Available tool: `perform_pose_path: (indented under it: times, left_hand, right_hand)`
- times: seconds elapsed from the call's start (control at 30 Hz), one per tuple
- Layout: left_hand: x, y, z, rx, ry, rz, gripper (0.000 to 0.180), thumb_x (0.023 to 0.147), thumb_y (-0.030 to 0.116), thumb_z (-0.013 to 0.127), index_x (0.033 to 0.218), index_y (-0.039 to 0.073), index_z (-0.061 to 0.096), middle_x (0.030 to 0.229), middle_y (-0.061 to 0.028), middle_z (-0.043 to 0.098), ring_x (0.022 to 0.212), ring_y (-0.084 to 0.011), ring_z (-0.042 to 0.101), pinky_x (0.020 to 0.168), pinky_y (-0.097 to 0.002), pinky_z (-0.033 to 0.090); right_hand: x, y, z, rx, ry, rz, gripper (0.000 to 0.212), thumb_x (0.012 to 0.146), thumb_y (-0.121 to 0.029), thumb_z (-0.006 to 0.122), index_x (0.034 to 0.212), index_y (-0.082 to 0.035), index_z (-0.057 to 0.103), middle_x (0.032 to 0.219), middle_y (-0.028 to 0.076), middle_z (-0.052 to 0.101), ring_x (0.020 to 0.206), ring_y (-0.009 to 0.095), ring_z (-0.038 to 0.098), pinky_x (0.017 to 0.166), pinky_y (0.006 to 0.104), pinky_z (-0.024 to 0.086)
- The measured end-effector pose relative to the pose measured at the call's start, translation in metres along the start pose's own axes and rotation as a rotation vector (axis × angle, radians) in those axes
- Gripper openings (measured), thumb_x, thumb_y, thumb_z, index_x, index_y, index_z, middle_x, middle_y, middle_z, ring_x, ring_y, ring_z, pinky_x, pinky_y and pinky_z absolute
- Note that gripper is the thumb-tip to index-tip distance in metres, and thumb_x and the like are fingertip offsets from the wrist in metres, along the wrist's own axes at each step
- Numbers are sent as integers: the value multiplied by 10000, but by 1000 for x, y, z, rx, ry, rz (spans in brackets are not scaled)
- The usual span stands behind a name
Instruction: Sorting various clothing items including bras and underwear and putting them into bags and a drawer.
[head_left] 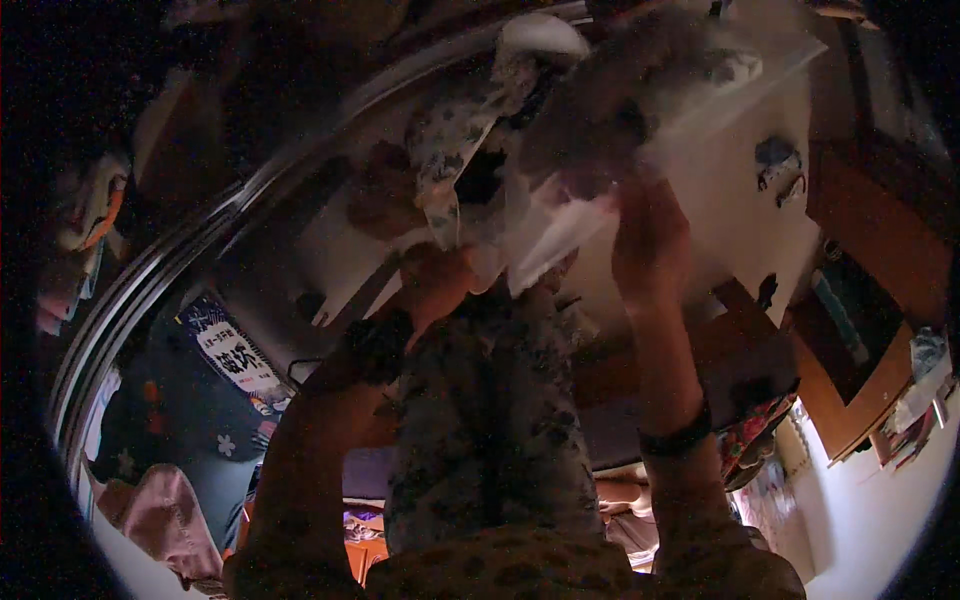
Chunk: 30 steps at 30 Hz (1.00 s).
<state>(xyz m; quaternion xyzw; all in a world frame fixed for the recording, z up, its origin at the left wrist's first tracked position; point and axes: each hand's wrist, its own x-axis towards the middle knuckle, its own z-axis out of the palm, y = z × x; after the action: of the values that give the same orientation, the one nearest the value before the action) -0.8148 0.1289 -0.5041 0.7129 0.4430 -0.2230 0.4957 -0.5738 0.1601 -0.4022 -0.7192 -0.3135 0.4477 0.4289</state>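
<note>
In dim light, a see-through plastic bag (700, 125) spreads from between my hands toward the far right, with something grey and blurred showing in or behind it. My right hand (650, 240) is smeared by motion, its fingers closed at the bag's near side. My left hand (437, 283) is closed at a pale near edge that looks like part of the same plastic. A grey patterned cloth (450, 145) hangs just beyond my left hand. A white rounded thing (542, 37) sits at its far end. Dark bands circle both wrists.
My patterned trouser legs (485, 430) are below my hands. A curved metal rail (215, 215) runs along the left. Beside it lie a printed banner-like cloth (235, 350) and a pink cloth (175, 515). Wooden furniture (880, 220) stands at right, with small dark things (780, 165) nearby.
</note>
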Motion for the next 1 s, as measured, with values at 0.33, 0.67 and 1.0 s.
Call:
perform_pose_path:
  times: [0.33, 0.67, 1.0]
  left_hand:
    - [3, -16, 20, 182, 178, 199, 190, 658, 82, 535, 817, 91, 639, 853, -98, 573, 680, -299, 581, 562, -453, 430]
    - [10, 34, -22, 321, 322, 140, 167, 703, 123, 522, 841, 63, 595, 1026, -125, 525, 729, -295, 578, 637, -457, 436]
    - [30, -4, -91, 215, 822, -341, 420, 751, 140, 510, 1161, 80, 446, 1163, -123, 453, 950, -318, 526, 736, -454, 465]
  right_hand:
    - [-12, 85, 63, -876, -223, -336, 77, 796, -75, 488, 802, -35, 553, 744, 164, 571, 649, 323, 557, 570, 359, 446]
    - [-22, 169, 58, -715, -453, 130, 197, 825, -147, 460, 824, 13, 574, 703, 120, 619, 636, 254, 624, 577, 330, 510]
    - [-3, 161, 45, -1257, -988, 363, 355, 737, -454, 578, 847, -126, 657, 750, 33, 643, 684, 227, 624, 571, 348, 487]
